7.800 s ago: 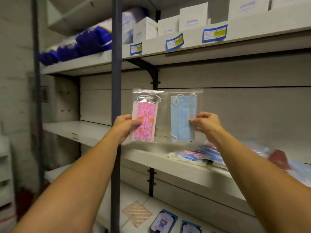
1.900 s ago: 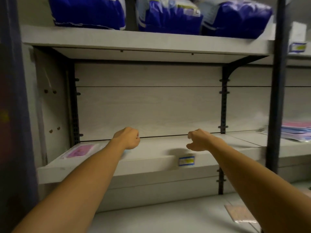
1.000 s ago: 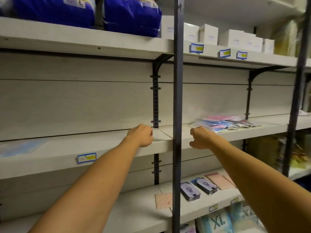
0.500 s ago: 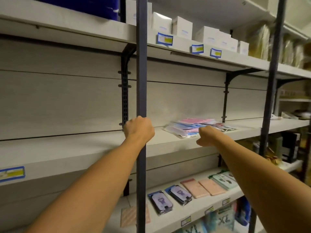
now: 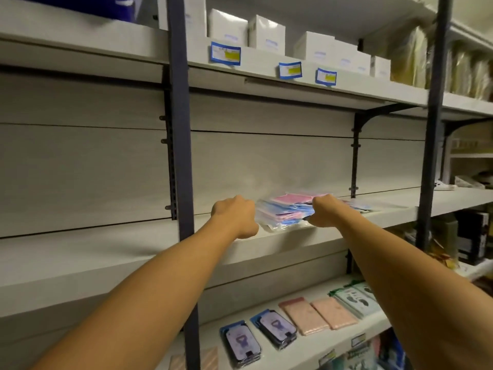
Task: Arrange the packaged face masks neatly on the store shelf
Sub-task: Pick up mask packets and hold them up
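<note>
Both hands [image 5: 234, 217] flank mask pile [image 5: 282, 212] (fingers curled)

Hands: two, left hand [image 5: 234, 217] and right hand [image 5: 326, 214]
Face mask pile [image 5: 282, 212]: one, packets too overlapped to count
Blue price labels [image 5: 225, 53]: three
Pink flat packets [image 5: 317, 315]: two
Dark-edged carded packs [image 5: 258, 333]: two

pink & blue mask pkts [image 5: 286, 210], white boxes [image 5: 266, 32] – navy post [image 5: 182, 156]
</note>
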`<state>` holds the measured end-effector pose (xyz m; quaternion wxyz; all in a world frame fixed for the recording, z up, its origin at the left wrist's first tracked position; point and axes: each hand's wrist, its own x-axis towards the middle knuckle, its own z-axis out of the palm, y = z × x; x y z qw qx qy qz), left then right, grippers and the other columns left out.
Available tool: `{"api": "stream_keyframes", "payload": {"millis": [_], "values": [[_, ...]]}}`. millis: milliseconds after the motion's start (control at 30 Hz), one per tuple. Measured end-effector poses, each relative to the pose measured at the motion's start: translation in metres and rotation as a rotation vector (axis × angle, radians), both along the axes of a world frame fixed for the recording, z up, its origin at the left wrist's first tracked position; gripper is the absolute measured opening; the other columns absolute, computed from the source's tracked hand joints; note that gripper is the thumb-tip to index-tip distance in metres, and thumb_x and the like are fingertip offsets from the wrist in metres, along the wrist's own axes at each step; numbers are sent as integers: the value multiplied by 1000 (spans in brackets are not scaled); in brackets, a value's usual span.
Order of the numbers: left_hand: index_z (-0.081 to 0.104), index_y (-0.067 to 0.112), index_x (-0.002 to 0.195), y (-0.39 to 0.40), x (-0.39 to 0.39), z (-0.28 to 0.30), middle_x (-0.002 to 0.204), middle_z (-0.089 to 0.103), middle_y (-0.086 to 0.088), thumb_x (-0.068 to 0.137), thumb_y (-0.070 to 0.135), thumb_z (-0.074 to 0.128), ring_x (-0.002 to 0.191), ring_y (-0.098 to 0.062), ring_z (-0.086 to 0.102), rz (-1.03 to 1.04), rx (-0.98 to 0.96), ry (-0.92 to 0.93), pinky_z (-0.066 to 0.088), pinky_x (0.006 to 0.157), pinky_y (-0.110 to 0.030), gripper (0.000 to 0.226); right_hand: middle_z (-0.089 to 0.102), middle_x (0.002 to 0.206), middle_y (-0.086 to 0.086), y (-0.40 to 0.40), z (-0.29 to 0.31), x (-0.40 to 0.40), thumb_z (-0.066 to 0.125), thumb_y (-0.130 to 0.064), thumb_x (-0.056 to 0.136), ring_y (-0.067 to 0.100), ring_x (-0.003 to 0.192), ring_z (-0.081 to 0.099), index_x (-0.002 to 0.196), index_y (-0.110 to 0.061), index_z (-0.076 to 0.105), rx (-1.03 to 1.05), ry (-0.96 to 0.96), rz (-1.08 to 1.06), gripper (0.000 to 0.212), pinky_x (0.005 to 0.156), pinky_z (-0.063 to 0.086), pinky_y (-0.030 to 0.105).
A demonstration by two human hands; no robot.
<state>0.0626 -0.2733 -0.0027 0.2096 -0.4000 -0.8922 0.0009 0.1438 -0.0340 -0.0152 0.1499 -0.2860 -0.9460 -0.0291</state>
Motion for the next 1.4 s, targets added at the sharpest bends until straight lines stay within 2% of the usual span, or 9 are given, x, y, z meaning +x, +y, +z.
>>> {"api": "stream_keyframes", "payload": {"millis": [100, 267, 500, 667, 767, 933, 1100, 1233, 1400], "values": [[49, 20, 74, 21, -12, 3, 82, 53, -4, 86, 23, 52, 74, -29, 54, 1, 24, 5, 43, 67, -30, 12, 62, 102, 12, 22, 6, 4, 63, -30, 93, 28, 92, 63, 113, -6, 62, 13, 2, 14, 31, 76, 52, 33], [69, 20, 99, 59, -24, 4, 101, 68, -3, 88, 29, 54, 87, -25, 63, -12, 31, -18, 49, 70, -30, 21, 61, 106, 15, 71, 11, 8, 58, -24, 93, 28, 90, 60, 116, -4, 60, 8, 22, 27, 30, 70, 47, 32], [65, 24, 117, 121, -19, 0, 113, 66, -2, 92, 35, 54, 97, -23, 62, 37, 69, -72, 52, 77, -32, 29, 60, 118, 17, 146, 7, 6, 59, -29, 93, 32, 100, 60, 124, -5, 56, 36, 8, 115, 39, 75, 46, 33], [65, 24, 114, 159, -16, -5, 107, 66, -2, 93, 36, 54, 90, -21, 63, 108, 93, -112, 52, 73, -32, 27, 64, 107, 16, 190, 8, 3, 60, -31, 90, 30, 90, 60, 113, -5, 61, 60, -15, 179, 35, 73, 50, 34], [66, 24, 112, 179, -15, -7, 108, 65, -3, 92, 36, 54, 90, -22, 63, 156, 110, -123, 56, 78, -35, 26, 64, 99, 12, 216, 10, 0, 61, -35, 90, 29, 86, 62, 110, -6, 62, 44, -9, 219, 35, 73, 53, 37], [68, 25, 101, 202, -21, -9, 102, 65, -2, 90, 33, 55, 88, -24, 63, 264, 152, -148, 56, 80, -34, 18, 67, 109, 17, 245, 12, -13, 57, -26, 93, 32, 96, 63, 116, -4, 63, -5, -6, 264, 32, 87, 56, 43], [69, 20, 96, 220, -35, -6, 99, 65, -3, 93, 31, 53, 87, -25, 62, 329, 293, -218, 49, 73, -31, 19, 70, 108, 19, 267, 8, -41, 49, -19, 96, 37, 97, 62, 108, -4, 66, -63, 150, 302, 26, 81, 53, 40], [70, 15, 100, 233, -57, -3, 104, 66, -8, 94, 41, 53, 92, -30, 63, 347, 426, -284, 47, 72, -31, 32, 70, 105, 20, 269, 5, -67, 52, -33, 101, 38, 99, 61, 102, -4, 68, -103, 245, 349, 32, 75, 44, 35], [62, 12, 87, 252, -83, -5, 97, 65, -10, 96, 48, 59, 84, -29, 62, 364, 527, -411, 44, 67, -32, 37, 72, 95, 16, 267, 11, -97, 52, -53, 98, 35, 93, 62, 95, -5, 71, -197, 289, 339, 52, 79, 52, 39]]}}
